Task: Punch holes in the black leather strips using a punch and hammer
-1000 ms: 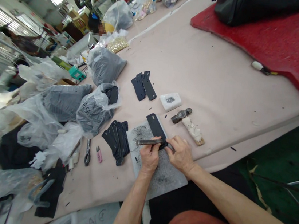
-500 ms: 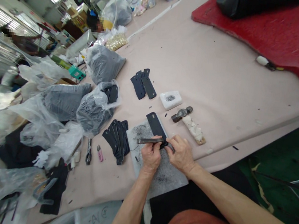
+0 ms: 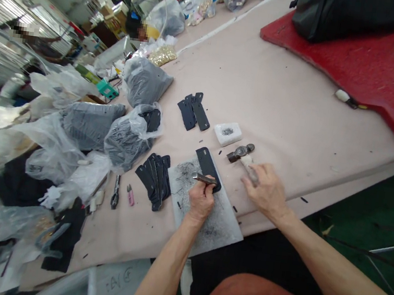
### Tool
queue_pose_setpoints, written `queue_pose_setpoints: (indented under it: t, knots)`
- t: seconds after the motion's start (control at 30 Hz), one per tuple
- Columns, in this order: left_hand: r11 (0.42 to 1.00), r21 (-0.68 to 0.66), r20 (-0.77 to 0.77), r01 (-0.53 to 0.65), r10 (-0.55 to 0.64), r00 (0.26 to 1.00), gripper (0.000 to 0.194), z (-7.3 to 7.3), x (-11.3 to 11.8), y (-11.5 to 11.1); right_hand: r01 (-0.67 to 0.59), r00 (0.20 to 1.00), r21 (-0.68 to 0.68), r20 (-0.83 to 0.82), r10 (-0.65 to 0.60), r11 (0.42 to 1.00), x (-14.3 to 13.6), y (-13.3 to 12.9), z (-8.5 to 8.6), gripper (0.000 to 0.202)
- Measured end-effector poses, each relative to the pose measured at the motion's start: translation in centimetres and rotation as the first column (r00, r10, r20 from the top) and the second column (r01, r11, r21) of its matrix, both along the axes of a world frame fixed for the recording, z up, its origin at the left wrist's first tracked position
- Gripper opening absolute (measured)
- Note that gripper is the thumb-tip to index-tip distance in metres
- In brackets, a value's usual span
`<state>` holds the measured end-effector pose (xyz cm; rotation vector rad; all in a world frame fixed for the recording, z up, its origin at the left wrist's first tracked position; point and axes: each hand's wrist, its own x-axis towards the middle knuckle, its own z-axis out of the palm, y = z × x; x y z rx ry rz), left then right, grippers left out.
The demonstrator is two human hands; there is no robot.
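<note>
My left hand (image 3: 202,199) is closed on a metal punch (image 3: 203,178), its shaft standing over the lower end of a black strip (image 3: 206,163). Under the strip lies a pale, speckled board (image 3: 223,226). My right hand (image 3: 266,188) is at the wrapped handle of a hammer (image 3: 240,153), fingers curved over it; how firmly they grip is hard to tell. Just beyond the hammer sits a white block (image 3: 228,133) with a dark smudge. Loose black strips lie fanned left of the board (image 3: 154,180), with a smaller group (image 3: 193,111) farther back.
Plastic bags of dark pieces (image 3: 129,134) crowd the left side. Pink-handled snips (image 3: 130,196) and a dark tool (image 3: 115,192) lie near them. A red mat (image 3: 384,70) bearing a black bag (image 3: 345,14) is at the back right. Two people are in the background.
My right hand has left the strip and moved right to the hammer's handle. The punch in my left hand has turned and now points more toward the strip.
</note>
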<state>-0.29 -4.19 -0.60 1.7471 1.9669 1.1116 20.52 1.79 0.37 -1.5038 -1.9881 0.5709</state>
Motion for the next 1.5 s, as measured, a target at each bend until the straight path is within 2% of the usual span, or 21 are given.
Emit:
queue_pose_setpoints:
  t: [0.07, 0.13, 0.27, 0.33, 0.37, 0.43, 0.5, 0.57, 0.63, 0.73, 0.83, 0.93, 1.0, 1.07, 1.13, 1.17, 1.23, 1.3, 1.4, 1.47, 1.5]
  knots:
    - [1.000, -0.009, 0.012, 0.006, -0.006, 1.000, 0.019, 0.0, 0.1, 0.0, 0.035, 0.989, -0.033, 0.143, -0.030, 0.999, 1.3, 1.2, -0.1, 0.045]
    - [1.000, -0.024, 0.010, 0.005, -0.005, 1.000, 0.018, 0.0, 0.2, 0.0, 0.005, 0.967, -0.100, 0.255, 0.021, 0.995, 1.7, 2.1, -0.4, 0.050]
    - [0.999, -0.047, -0.002, -0.020, 0.020, 1.000, 0.015, -0.1, 0.3, -0.1, 0.000, 0.948, -0.249, 0.307, 0.079, 0.968, 0.8, 3.3, -0.7, 0.043]
    - [0.999, -0.042, 0.009, -0.014, 0.015, 1.000, 0.015, -0.1, 0.3, -0.1, 0.028, 0.975, -0.379, 0.214, 0.058, 0.925, 0.4, 3.9, -0.4, 0.045]
    - [0.999, -0.034, 0.016, -0.007, 0.007, 1.000, 0.015, -0.1, 0.3, 0.0, 0.025, 0.992, -0.472, 0.119, 0.035, 0.881, 0.3, 4.2, -0.1, 0.045]
    - [1.000, -0.010, 0.032, 0.005, -0.005, 0.999, 0.016, 0.0, 0.4, 0.0, -0.052, 0.988, -0.670, -0.142, -0.058, 0.740, 0.2, 4.6, 0.5, 0.046]
    - [1.000, 0.009, 0.046, 0.009, -0.009, 0.999, 0.015, 0.1, 0.4, 0.0, -0.212, 0.896, -0.781, -0.395, -0.202, 0.588, 0.3, 4.6, 1.0, 0.046]
    - [1.000, 0.018, 0.060, 0.006, -0.007, 0.998, 0.015, 0.2, 0.4, 0.0, -0.346, 0.777, -0.796, -0.540, -0.324, 0.497, 0.3, 4.4, 1.4, 0.046]
    - [1.000, 0.023, 0.071, 0.002, -0.004, 0.997, 0.014, 0.2, 0.4, -0.1, -0.368, 0.718, -0.793, -0.574, -0.394, 0.485, 0.1, 4.1, 1.6, 0.044]
    - [1.000, 0.030, 0.077, 0.001, -0.003, 0.997, 0.013, 0.1, 0.3, -0.1, -0.270, 0.760, -0.784, -0.530, -0.377, 0.559, -0.5, 3.9, 2.7, 0.042]
    - [1.000, 0.029, 0.064, 0.007, -0.009, 0.998, 0.012, 0.0, 0.3, -0.1, -0.232, 0.838, -0.652, -0.511, -0.191, 0.722, -0.8, 3.5, 6.3, 0.053]
    - [0.999, 0.032, 0.052, 0.018, -0.020, 0.998, 0.012, 0.0, 0.2, 0.0, -0.228, 0.903, -0.362, -0.427, 0.057, 0.904, -0.6, 2.4, 12.7, 0.067]
    - [0.999, 0.032, 0.049, 0.019, -0.021, 0.999, 0.012, 0.0, 0.2, 0.0, -0.211, 0.921, -0.106, -0.355, 0.161, 0.972, -0.5, 1.3, 17.0, 0.066]
    - [1.000, 0.021, 0.044, 0.014, -0.015, 0.999, 0.011, 0.1, 0.2, 0.1, -0.216, 0.929, 0.143, -0.274, 0.248, 0.966, -0.5, 0.2, 19.8, 0.066]
    - [1.000, 0.002, 0.038, 0.012, -0.012, 0.999, 0.011, 0.2, 0.2, 0.0, -0.305, 0.921, 0.302, -0.149, 0.360, 0.903, -0.5, -0.6, 20.3, 0.064]
    - [1.000, -0.005, 0.037, 0.010, -0.010, 0.999, 0.011, 0.2, 0.2, 0.0, -0.379, 0.905, 0.332, -0.062, 0.421, 0.864, -0.4, -0.7, 19.9, 0.061]
    - [1.000, -0.009, 0.039, 0.006, -0.005, 0.999, 0.011, 0.3, 0.2, -0.1, -0.529, 0.847, 0.296, 0.123, 0.517, 0.795, -0.2, -0.6, 19.0, 0.057]
    - [1.000, -0.010, 0.040, -0.003, 0.004, 0.999, 0.011, 0.4, 0.2, -0.1, -0.594, 0.803, 0.232, 0.232, 0.549, 0.770, 0.1, -0.1, 19.2, 0.055]
    - [1.000, -0.025, 0.028, -0.011, 0.012, 1.000, 0.012, 0.5, 0.2, 0.0, -0.545, 0.837, 0.335, 0.171, 0.519, 0.769, 0.3, 0.2, 22.5, 0.058]
    - [1.000, -0.029, 0.024, -0.008, 0.009, 1.000, 0.011, 0.4, 0.2, 0.0, -0.400, 0.898, 0.496, 0.044, 0.437, 0.771, 0.0, -0.2, 24.7, 0.066]
    - [1.000, -0.030, 0.025, -0.006, 0.006, 1.000, 0.011, 0.4, 0.2, 0.1, -0.311, 0.920, 0.567, -0.024, 0.392, 0.763, -0.2, -0.5, 25.2, 0.072]
